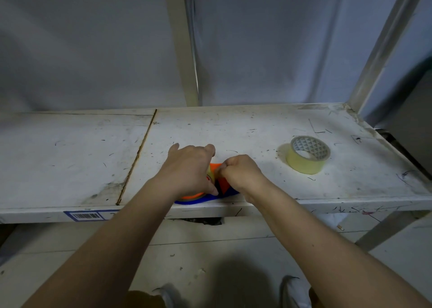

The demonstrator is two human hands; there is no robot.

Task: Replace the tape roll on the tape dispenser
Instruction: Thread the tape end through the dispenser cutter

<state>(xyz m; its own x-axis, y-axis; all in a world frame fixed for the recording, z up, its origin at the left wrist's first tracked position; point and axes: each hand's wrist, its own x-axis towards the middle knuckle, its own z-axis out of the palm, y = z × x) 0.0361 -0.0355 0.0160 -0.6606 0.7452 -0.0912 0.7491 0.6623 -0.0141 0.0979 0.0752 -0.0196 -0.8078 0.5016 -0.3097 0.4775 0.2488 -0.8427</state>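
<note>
An orange and blue tape dispenser (223, 186) lies near the front edge of the white shelf (257, 130), mostly hidden under both hands. My left hand (189, 169) is clamped over a yellowish tape roll (211, 174) mounted in the dispenser; only a sliver of the roll shows. My right hand (240, 172) has its fingers pinched together at that roll's right side, seemingly on the tape end, though what it grips is hidden. A second, loose yellowish tape roll (307, 154) with a triangle-patterned core lies flat on the shelf to the right, apart from both hands.
The scuffed shelf has a seam (138, 158) running front to back on the left and a barcode label (85, 215) on its front lip. Metal uprights (184, 50) stand behind and at the right. The floor and my shoes show below.
</note>
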